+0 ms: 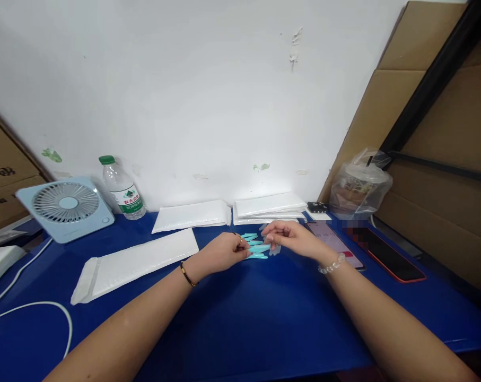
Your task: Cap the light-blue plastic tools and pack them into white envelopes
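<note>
My left hand pinches a slim turquoise plastic piece between thumb and fingers, just above the table. Several more turquoise pieces of the same long, narrow shape lie under and beside it. My right hand is close by on the right, fingers curled and thumb toward the index finger. Whether anything is between those fingertips is too small to make out. Pale see-through pieces lie below my right fingertips, partly hidden by the hand.
White padded mailers lie left and along the wall on the blue table. A fan and water bottle stand left. At right are two phones, a small black object and a bagged drink cup.
</note>
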Demonstrator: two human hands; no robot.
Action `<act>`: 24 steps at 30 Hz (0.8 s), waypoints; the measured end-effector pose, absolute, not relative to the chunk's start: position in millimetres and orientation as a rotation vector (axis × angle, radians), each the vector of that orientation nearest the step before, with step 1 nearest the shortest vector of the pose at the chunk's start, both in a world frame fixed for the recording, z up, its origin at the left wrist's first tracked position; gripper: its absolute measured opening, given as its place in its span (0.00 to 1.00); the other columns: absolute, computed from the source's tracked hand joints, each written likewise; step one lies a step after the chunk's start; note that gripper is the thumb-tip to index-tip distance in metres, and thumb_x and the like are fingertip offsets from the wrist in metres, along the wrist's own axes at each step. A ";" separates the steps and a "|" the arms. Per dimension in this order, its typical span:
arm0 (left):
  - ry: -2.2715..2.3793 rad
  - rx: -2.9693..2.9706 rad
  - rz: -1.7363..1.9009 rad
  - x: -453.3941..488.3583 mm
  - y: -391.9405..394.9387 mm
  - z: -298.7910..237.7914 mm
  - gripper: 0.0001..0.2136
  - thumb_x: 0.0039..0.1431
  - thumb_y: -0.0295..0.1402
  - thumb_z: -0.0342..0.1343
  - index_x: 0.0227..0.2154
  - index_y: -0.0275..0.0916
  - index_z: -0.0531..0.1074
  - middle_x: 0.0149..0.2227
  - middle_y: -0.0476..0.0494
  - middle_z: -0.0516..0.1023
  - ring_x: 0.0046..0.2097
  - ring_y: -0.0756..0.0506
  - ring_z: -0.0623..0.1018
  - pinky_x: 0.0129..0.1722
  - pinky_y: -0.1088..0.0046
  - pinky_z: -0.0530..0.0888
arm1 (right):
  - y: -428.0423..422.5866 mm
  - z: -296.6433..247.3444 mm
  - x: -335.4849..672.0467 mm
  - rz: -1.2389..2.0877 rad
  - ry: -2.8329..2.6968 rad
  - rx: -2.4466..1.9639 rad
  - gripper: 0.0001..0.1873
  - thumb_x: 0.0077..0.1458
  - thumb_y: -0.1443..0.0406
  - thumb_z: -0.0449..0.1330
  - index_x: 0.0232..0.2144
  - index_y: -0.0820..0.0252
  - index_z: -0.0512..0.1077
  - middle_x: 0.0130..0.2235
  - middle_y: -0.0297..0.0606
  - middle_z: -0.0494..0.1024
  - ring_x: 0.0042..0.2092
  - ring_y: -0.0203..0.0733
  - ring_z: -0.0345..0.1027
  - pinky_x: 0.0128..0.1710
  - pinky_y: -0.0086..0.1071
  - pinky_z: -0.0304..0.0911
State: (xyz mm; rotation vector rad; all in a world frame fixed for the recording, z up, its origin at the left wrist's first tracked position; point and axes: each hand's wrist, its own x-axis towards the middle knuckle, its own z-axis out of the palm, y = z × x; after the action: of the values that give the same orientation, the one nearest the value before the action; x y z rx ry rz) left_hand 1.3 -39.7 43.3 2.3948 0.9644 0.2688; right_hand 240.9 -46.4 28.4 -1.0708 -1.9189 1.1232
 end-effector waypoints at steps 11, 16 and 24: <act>1.042 2.543 0.113 12.5 -52.1 21.7 0.10 0.52 0.41 0.59 0.34 0.43 0.74 0.31 0.50 0.76 0.32 0.48 0.73 0.26 0.75 0.61 | -34.8 16.8 260.0 0.608 -2.445 -1.274 0.07 0.46 0.67 0.62 0.32 0.60 0.73 0.34 0.35 0.71 0.31 0.35 0.63 0.30 0.27 0.57; 1.377 2.705 0.152 4.8 -46.9 31.4 0.10 0.52 0.39 0.58 0.35 0.41 0.72 0.37 0.46 0.75 0.40 0.44 0.74 0.32 0.73 0.66 | -39.2 16.6 249.5 0.420 -2.522 -1.310 0.08 0.44 0.71 0.60 0.31 0.60 0.71 0.33 0.35 0.70 0.30 0.34 0.61 0.28 0.26 0.54; 1.422 2.627 0.006 -0.8 -41.4 38.7 0.06 0.54 0.35 0.54 0.28 0.41 0.73 0.33 0.46 0.77 0.35 0.46 0.74 0.28 0.74 0.64 | -41.2 13.0 242.5 0.302 -2.510 -1.290 0.04 0.47 0.72 0.57 0.27 0.61 0.70 0.31 0.35 0.71 0.29 0.34 0.61 0.27 0.27 0.53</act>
State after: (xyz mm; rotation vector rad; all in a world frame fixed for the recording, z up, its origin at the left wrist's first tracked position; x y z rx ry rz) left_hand -0.8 -41.4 38.7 2.6272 1.4222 0.0058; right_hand 242.5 -41.2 13.0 -1.2904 -2.5102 0.3019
